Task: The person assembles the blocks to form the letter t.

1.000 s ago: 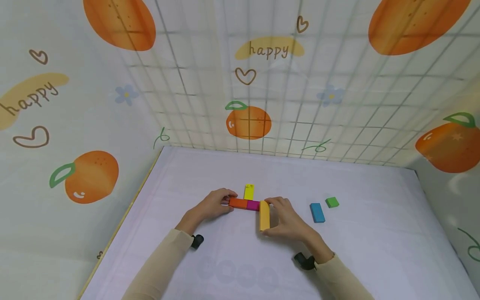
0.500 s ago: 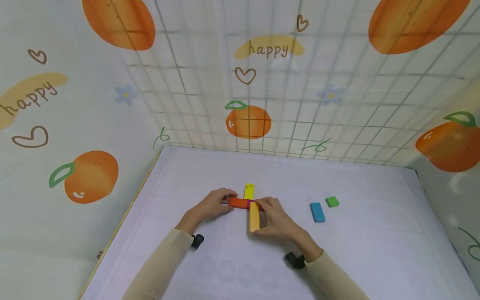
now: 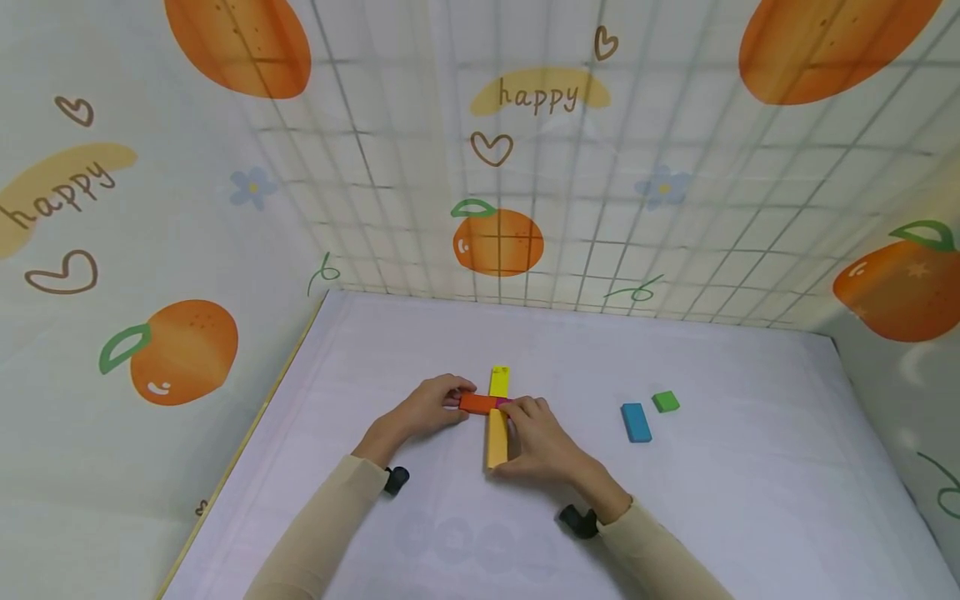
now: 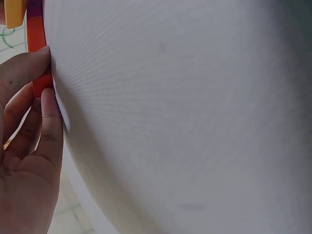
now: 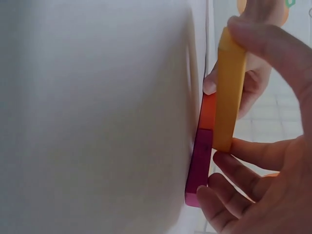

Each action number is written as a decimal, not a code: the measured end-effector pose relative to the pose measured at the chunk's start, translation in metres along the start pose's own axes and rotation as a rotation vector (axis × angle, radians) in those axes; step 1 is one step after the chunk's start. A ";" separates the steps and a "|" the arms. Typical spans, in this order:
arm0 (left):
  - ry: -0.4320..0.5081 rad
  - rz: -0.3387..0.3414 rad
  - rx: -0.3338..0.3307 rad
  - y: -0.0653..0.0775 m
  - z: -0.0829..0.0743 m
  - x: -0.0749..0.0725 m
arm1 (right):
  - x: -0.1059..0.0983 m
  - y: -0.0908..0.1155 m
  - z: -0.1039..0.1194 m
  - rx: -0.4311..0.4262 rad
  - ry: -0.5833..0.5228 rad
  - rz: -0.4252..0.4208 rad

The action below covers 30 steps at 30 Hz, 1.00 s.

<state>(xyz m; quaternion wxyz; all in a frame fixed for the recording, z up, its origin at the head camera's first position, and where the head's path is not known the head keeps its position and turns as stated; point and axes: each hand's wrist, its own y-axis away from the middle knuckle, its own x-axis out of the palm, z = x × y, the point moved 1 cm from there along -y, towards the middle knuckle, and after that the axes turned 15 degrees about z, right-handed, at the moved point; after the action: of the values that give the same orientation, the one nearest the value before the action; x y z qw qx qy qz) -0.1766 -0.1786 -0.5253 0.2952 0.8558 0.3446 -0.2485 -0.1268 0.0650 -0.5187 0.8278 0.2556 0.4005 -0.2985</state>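
Note:
My left hand (image 3: 423,407) grips the left end of an orange block (image 3: 477,404) on the table. A purple block (image 5: 200,168) continues the row to the right; in the head view my right fingers cover most of it. My right hand (image 3: 543,446) holds a long yellow-orange block (image 3: 497,439) by its two ends, thumb at the near end. That block points toward me, its far end overlapping the front of the row where orange meets purple. In the right wrist view it sits higher than the row, and my outer fingers are at the purple block's end.
Behind the row lies a bright yellow block (image 3: 499,382), pointing away from me. To the right, a blue block (image 3: 636,422) and a small green block (image 3: 665,402) lie on the white table (image 3: 750,467). A patterned cloth wall (image 3: 570,183) rises behind the table.
My right hand has carried the yellow-orange block left and slightly toward me, from the purple block's right end to near the orange-purple joint. My left hand stays on the orange block.

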 end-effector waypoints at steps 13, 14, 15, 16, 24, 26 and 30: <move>-0.020 -0.029 0.056 0.000 0.002 0.002 | 0.004 -0.002 0.007 0.000 0.138 -0.036; -0.018 -0.030 0.052 -0.001 0.002 0.002 | 0.005 -0.003 0.007 0.008 0.153 -0.037; -0.021 -0.030 0.049 -0.001 0.002 0.002 | 0.006 -0.003 0.008 0.014 0.164 -0.038; -0.024 -0.030 0.048 -0.001 0.002 0.002 | 0.007 -0.004 0.009 0.024 0.176 -0.036; -0.023 -0.025 0.026 -0.002 0.003 0.002 | 0.010 -0.005 0.015 0.059 0.259 -0.038; -0.020 -0.025 0.028 -0.002 0.003 0.002 | 0.011 -0.005 0.015 0.061 0.273 -0.047; -0.014 -0.024 0.037 -0.002 0.004 0.002 | 0.013 -0.006 0.016 0.064 0.289 -0.063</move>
<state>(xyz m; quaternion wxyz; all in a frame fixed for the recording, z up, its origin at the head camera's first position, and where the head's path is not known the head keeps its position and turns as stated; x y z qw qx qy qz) -0.1775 -0.1790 -0.5305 0.2786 0.8551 0.3481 -0.2644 -0.1162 0.0469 -0.5211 0.7431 0.3098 0.5136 -0.2968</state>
